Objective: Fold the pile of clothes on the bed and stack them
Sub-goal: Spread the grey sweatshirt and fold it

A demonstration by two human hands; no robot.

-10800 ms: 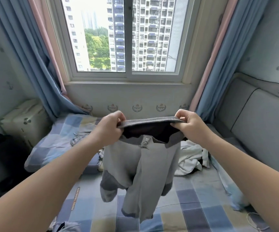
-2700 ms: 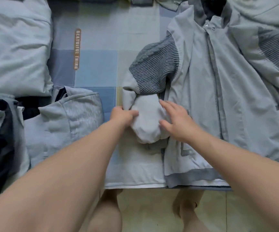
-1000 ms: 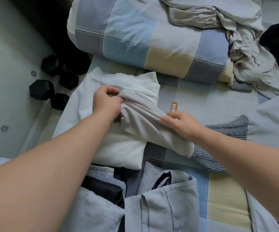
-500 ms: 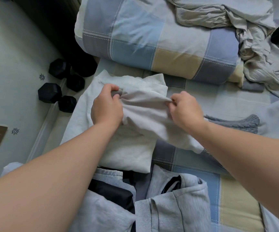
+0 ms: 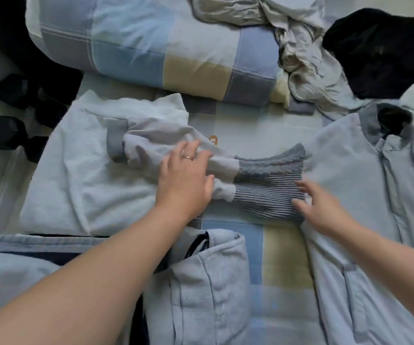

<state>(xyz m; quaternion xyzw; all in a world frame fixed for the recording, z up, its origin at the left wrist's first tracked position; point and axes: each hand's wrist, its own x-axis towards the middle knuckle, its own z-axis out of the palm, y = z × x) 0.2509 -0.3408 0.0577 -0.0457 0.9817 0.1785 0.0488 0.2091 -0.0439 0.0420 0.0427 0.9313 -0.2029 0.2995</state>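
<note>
A light grey zip jacket (image 5: 350, 170) lies spread on the checked bed sheet (image 5: 285, 255) at the right. Its left sleeve (image 5: 263, 180), with a dark ribbed knit panel and a grey cuff, stretches out leftward over a folded white garment (image 5: 81, 185). My left hand (image 5: 186, 178) lies flat on the pale part of the sleeve, fingers spread. My right hand (image 5: 320, 207) touches the ribbed panel near the shoulder with straight fingers. A folded grey hoodie (image 5: 206, 290) lies in front of me.
A checked pillow (image 5: 156, 46) lies at the top. Crumpled beige clothes (image 5: 300, 53) and a black garment (image 5: 380, 56) are heaped at the upper right. Black dumbbells (image 5: 9, 125) sit on the floor left of the bed.
Both hands have let go of the bunched sleeve and flattened on it. The sleeve is now pulled straight out to the left, across the white garment.
</note>
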